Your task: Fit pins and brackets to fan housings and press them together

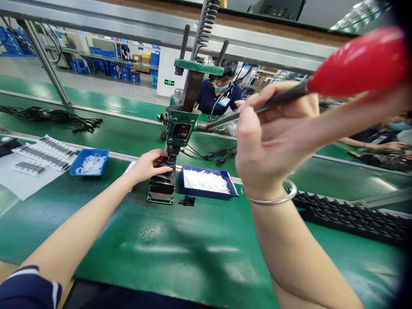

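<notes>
Left fingers (160, 153) — at the press (186, 116)

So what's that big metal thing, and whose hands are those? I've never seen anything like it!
This one picture comes from a camera on a person's head, with that person's bare left hand and right hand in front. The metal thing looks like a lever press, a hand-worked squeezing machine. The right hand is on its lever, which has a red grip. The left hand's fingers are at the press's lower part; anything they hold is hidden. Around it on the green worktop are a blue bin of white loops, a dark blue tray of small white pieces and a small black part.
</notes>
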`<state>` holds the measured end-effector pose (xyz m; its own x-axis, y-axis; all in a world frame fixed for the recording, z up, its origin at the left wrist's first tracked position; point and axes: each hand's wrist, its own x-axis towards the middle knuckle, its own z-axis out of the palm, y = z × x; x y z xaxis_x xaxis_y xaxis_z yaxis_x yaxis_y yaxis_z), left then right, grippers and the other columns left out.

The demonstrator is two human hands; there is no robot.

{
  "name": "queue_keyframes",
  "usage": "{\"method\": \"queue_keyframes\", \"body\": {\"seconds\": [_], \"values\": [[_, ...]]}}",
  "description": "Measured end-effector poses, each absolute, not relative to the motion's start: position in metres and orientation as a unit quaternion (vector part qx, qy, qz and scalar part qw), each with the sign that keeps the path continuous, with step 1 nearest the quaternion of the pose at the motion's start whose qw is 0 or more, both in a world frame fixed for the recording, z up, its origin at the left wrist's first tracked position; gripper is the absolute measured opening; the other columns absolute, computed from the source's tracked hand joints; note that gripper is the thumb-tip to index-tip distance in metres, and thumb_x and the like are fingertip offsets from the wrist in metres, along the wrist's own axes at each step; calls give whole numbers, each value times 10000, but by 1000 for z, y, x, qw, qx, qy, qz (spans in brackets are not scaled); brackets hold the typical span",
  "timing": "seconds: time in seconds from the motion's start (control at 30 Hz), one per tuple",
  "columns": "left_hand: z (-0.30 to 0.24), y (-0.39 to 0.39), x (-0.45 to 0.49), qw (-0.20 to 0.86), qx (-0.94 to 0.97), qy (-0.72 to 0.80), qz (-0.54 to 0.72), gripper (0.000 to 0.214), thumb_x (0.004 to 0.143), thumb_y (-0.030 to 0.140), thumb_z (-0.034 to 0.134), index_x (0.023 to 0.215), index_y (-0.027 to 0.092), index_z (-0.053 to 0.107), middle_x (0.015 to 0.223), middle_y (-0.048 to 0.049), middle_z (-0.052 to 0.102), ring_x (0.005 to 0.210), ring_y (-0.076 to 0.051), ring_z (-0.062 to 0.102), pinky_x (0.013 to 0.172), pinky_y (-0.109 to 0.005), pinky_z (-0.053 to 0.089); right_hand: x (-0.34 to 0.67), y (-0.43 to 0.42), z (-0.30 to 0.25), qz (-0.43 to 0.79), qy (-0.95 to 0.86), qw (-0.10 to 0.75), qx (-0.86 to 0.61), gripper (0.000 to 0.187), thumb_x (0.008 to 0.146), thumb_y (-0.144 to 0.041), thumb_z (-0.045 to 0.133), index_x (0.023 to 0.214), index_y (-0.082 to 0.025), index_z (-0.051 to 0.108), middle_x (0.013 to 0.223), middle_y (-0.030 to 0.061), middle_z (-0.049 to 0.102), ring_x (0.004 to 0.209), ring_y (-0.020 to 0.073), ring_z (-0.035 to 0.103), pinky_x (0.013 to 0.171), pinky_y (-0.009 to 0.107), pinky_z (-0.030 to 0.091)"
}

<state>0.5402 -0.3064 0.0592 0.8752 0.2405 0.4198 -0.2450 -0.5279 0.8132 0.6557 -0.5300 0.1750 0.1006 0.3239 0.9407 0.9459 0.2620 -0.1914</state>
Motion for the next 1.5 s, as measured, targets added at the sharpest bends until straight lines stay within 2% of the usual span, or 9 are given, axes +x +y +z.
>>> {"method": "queue_keyframes", "body": {"seconds": [0.23,0.37,0.47,0.63,0.77,0.97,1.1,1.27,1.5], "values": [[60,-306,541,513,821,4,250,461,695,426,822,1023,168,626,989,-48,668,882,-201,680,879,-395,579,664,-544,186,-289,-585,532,-539,596,1001,-444,465,1540,-307,252,1513,47,393,1387,304,450,932,367,577],[63,-311,538,520,813,7,263,443,687,412,830,999,161,640,986,-42,639,880,-196,673,868,-395,581,645,-534,213,-326,-582,542,-511,713,995,-348,512,1553,-406,72,1562,37,287,1336,294,509,981,449,570],[64,-329,522,509,809,4,293,390,718,376,822,1010,168,667,1010,-46,604,903,-195,657,863,-383,575,630,-536,212,-343,-552,557,-517,730,946,-252,573,1520,-425,157,1612,11,146,1221,235,583,1029,441,547],[54,-381,484,468,810,-2,354,318,802,286,778,1092,206,675,1044,-64,611,1020,-215,617,885,-361,552,591,-557,132,-78,-492,531,-685,763,915,-303,608,1535,-320,164,1356,107,477,948,167,645,864,369,608],[33,-417,477,413,823,10,389,367,834,244,748,1176,221,616,1061,-58,608,1015,-211,609,873,-347,547,556,-566,62,28,-400,516,-756,886,852,-353,693,1540,-287,138,1274,117,482,834,150,634,767,347,611],[0,-457,502,367,818,-9,444,506,867,190,696,1320,214,472,1063,-72,614,992,-216,634,872,-358,558,541,-577,29,-63,-293,478,-826,563,824,-292,684,1308,-206,410,1073,87,549,885,211,651,749,373,603],[-26,-478,510,355,842,-28,404,561,902,218,648,1400,180,392,1180,-141,596,1122,-271,601,954,-440,544,573,-607,12,-127,-237,445,-854,338,845,-304,650,1119,-208,477,1017,58,569,816,173,654,731,324,585],[-61,-494,504,327,893,-115,287,445,964,244,537,1388,179,414,1211,-161,589,1123,-272,640,915,-402,584,674,-686,-21,-188,-32,383,-904,322,808,-366,681,1012,-183,512,941,63,601,753,189,628,724,349,558],[-69,-497,507,339,902,-163,212,384,971,212,465,1355,220,455,1203,-143,637,1070,-256,697,860,-343,614,788,-771,-41,-245,121,335,-902,265,912,-339,647,1082,-140,606,1116,68,621,1024,205,612,905,421,526]]}}
